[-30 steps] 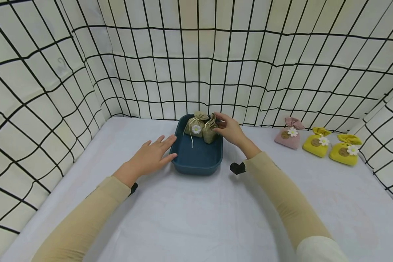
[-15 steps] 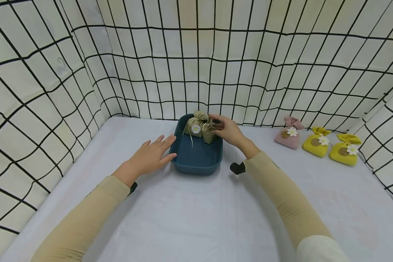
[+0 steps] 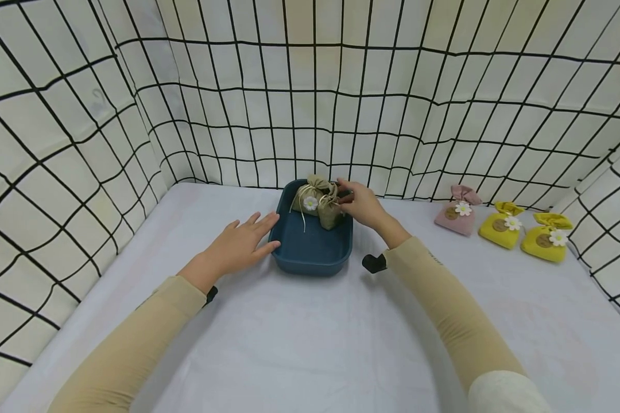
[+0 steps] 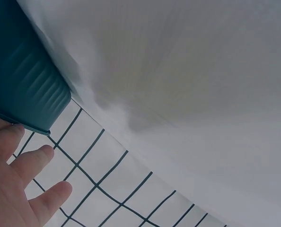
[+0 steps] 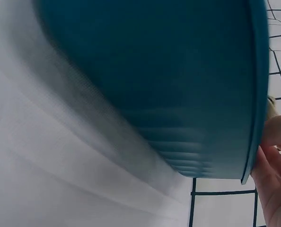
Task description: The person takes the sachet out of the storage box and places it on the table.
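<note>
White cloth covers the table [image 3: 310,344], and gridded fabric walls [image 3: 310,103] close it in at the back and on both sides.

From the head camera, a blue tray [image 3: 312,258] sits toward the back of the table, just short of the rear wall. Two burlap pouches stand in the tray's far end: one with a daisy [image 3: 307,198], and a second pouch [image 3: 330,211] touching it on the right. The right hand [image 3: 364,206] pinches the tied neck of that second pouch with curled fingers. The left hand [image 3: 240,244] lies flat and relaxed on the cloth, fingertips against the tray's left wall. Well to the right of the tray lie a pink pouch [image 3: 453,212] and two yellow pouches [image 3: 500,226] [image 3: 545,240], all still outside it. I judge two pouches are in and three remain. The tray's near half is bare, and wide open cloth lies in front of it and between it and the pink pouch.

The left wrist camera shows fingers [image 4: 34,163] spread beside the tray's ribbed wall [image 4: 22,80].

The right wrist camera looks up along the tray's outer side [image 5: 178,85]; the hand's fingertips [image 5: 273,137] curl over the rim, and what they hold barely shows there.
</note>
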Tool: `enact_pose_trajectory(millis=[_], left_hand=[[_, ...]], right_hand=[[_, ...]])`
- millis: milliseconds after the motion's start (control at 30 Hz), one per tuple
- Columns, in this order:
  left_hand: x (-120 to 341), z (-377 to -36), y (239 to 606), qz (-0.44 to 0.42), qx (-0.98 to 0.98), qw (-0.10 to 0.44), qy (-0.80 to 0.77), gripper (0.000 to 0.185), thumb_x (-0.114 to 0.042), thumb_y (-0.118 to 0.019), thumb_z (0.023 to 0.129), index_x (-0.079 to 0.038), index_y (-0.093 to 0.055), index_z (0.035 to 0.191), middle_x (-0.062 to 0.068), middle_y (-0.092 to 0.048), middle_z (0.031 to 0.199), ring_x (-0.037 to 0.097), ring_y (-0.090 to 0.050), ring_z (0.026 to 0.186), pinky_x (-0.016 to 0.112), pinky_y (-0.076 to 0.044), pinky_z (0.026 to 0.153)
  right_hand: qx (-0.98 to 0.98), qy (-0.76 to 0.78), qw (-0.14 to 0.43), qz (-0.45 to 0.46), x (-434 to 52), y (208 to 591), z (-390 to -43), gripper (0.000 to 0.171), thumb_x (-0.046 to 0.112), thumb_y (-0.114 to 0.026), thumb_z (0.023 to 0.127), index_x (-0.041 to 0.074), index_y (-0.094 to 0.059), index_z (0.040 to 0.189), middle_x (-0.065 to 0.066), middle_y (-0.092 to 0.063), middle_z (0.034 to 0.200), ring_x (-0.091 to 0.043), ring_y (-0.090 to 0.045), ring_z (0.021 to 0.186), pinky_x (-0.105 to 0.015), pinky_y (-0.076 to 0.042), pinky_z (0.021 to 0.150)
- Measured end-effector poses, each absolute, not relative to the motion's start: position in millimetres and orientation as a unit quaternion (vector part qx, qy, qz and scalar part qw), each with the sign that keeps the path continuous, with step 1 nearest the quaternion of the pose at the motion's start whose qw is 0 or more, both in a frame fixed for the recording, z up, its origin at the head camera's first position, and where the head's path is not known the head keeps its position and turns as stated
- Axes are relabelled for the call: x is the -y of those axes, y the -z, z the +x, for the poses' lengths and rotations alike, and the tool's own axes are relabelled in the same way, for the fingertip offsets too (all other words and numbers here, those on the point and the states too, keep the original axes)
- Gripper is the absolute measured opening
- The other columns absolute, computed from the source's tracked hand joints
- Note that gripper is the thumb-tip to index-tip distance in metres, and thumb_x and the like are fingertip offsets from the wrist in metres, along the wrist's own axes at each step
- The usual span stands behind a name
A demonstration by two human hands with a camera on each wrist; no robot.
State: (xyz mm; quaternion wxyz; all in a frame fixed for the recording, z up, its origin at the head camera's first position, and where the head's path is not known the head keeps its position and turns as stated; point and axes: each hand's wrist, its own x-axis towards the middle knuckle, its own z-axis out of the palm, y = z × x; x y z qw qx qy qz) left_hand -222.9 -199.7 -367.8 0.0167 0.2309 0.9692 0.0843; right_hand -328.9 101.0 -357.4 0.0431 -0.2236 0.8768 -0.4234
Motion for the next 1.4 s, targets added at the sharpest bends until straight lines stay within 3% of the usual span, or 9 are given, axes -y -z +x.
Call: enact_pose_trajectory(millis=[200,433,833,1167,1400], left_hand=[[199.7,-222.3,368.2,0.23,-0.969,0.02,-0.082,0.071,-0.047,-0.048,0.108,-0.009,-0.026,0.164,0.011,-0.026,0.168,0.04,-0.023,0.152,0.069,-0.021,0.116],[199.5,-222.2,367.9,0.229,-0.97,0.019,-0.081,0.071,-0.048,-0.048,0.108,-0.009,-0.026,0.164,0.011,-0.026,0.167,0.04,-0.024,0.152,0.069,-0.022,0.116],[199.6,-217.6,369.2,0.225,-0.97,0.028,-0.09,0.071,-0.048,-0.048,0.108,-0.01,-0.026,0.164,0.011,-0.026,0.167,0.04,-0.024,0.152,0.068,-0.02,0.117],[199.2,-220.2,367.9,0.225,-0.97,0.028,-0.089,0.071,-0.049,-0.047,0.108,-0.011,-0.025,0.164,0.01,-0.026,0.168,0.039,-0.024,0.152,0.068,-0.021,0.117],[199.6,-221.6,368.1,0.222,-0.97,0.027,-0.091,0.072,-0.049,-0.047,0.108,-0.011,-0.025,0.164,0.01,-0.026,0.168,0.039,-0.024,0.152,0.067,-0.02,0.117]], right_hand=[[-0.891,0.384,0.048,-0.235,-98.2,356.5,-327.3,0.072,-0.008,-0.069,0.093,0.005,-0.04,0.158,-0.023,-0.052,0.147,-0.035,-0.057,0.128,-0.041,-0.054,0.098],[-0.905,0.336,0.075,-0.251,-95.1,352.8,-326.9,0.076,-0.01,-0.065,0.094,0.009,-0.033,0.16,-0.026,-0.053,0.146,-0.037,-0.061,0.125,-0.044,-0.054,0.099],[-0.913,0.312,0.059,-0.255,-91.4,356.6,-322.9,0.082,-0.007,-0.07,0.092,0.002,-0.026,0.162,-0.022,-0.066,0.128,-0.033,-0.065,0.117,-0.041,-0.055,0.095],[-0.924,0.269,0.072,-0.262,-89.5,351.3,-324.5,0.08,0.005,-0.068,0.099,0.004,-0.021,0.164,-0.021,-0.054,0.148,-0.034,-0.058,0.129,-0.045,-0.049,0.104],[-0.933,0.226,0.087,-0.265,-87.1,348.7,-324.8,0.079,0.01,-0.065,0.101,0.008,-0.019,0.165,-0.021,-0.053,0.149,-0.035,-0.058,0.125,-0.046,-0.047,0.104]])
